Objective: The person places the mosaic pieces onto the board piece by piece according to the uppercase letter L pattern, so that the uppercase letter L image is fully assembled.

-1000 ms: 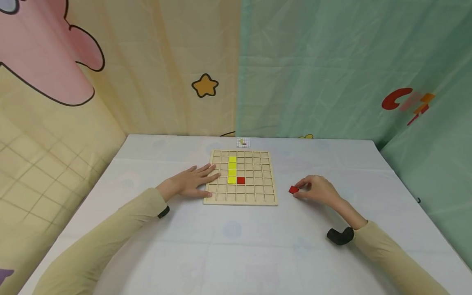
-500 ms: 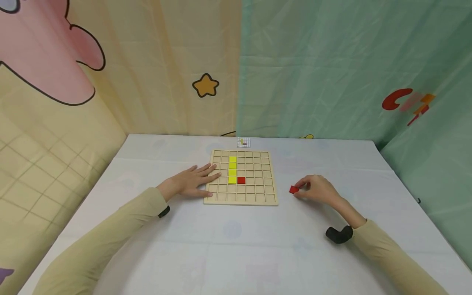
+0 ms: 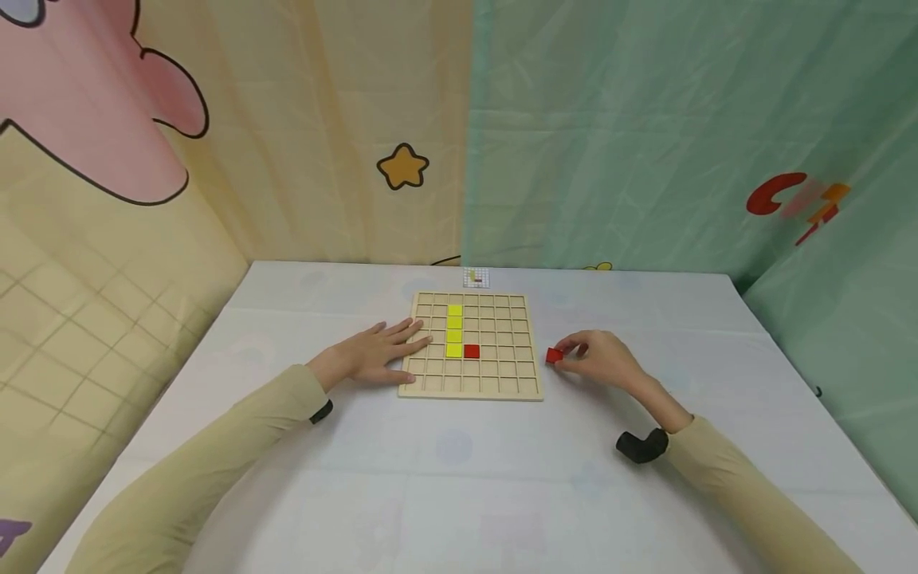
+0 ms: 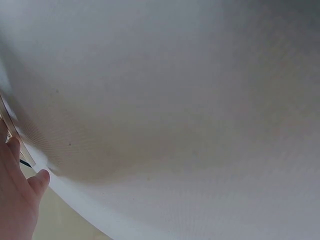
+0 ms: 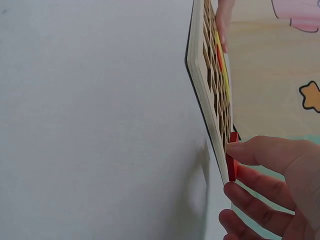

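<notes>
A wooden grid board (image 3: 469, 391) lies on the table with a column of yellow square tiles (image 3: 455, 329) in it. Beside the lowest yellow tile sits one red square tile (image 3: 471, 351). My left hand (image 3: 369, 353) rests with spread, straight fingers over the board's left edge; the left wrist view shows only part of this hand (image 4: 17, 190). Just off the board's right edge, my right hand (image 3: 598, 359) pinches another red square tile (image 3: 554, 356) between thumb and fingers. In the right wrist view the thumb presses on this red tile (image 5: 232, 157), which overlaps the board's edge there.
Behind the board lies a small printed card (image 3: 476, 277) with a grid pattern. A white cloth (image 3: 452, 486) covers the table. Patterned curtains (image 3: 287, 135) hang along the back and sides. A black wrist device (image 3: 641, 446) is at my right wrist.
My right hand has moved left and slightly away from me, carrying the red tile closer to the board. The left hand has stayed on the board's left edge.
</notes>
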The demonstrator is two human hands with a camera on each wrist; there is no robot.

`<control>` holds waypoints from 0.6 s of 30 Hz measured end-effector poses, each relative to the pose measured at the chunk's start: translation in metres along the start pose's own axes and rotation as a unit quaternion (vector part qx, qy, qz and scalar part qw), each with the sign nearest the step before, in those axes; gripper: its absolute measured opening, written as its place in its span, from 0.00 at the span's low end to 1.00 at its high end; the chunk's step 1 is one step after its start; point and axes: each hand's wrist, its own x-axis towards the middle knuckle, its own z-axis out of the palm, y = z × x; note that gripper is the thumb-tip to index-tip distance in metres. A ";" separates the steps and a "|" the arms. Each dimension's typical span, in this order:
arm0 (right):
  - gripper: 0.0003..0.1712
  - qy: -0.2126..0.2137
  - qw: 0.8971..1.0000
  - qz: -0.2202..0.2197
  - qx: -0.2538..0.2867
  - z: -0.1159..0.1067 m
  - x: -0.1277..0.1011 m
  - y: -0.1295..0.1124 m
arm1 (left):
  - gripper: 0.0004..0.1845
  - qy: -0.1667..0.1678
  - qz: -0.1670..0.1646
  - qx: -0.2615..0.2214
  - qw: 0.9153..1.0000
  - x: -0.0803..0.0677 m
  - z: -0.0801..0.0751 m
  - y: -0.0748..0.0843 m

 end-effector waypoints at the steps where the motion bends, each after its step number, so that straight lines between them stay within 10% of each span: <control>1: 0.16 0.001 1.000 -0.005 0.002 0.001 0.002 -0.002 | 0.41 0.000 -0.001 0.002 1.000 0.000 0.000 0.000; 18: 0.18 0.016 0.998 -0.042 0.042 0.020 0.044 -0.038 | 0.41 0.003 0.003 -0.002 1.000 0.000 0.002 -0.002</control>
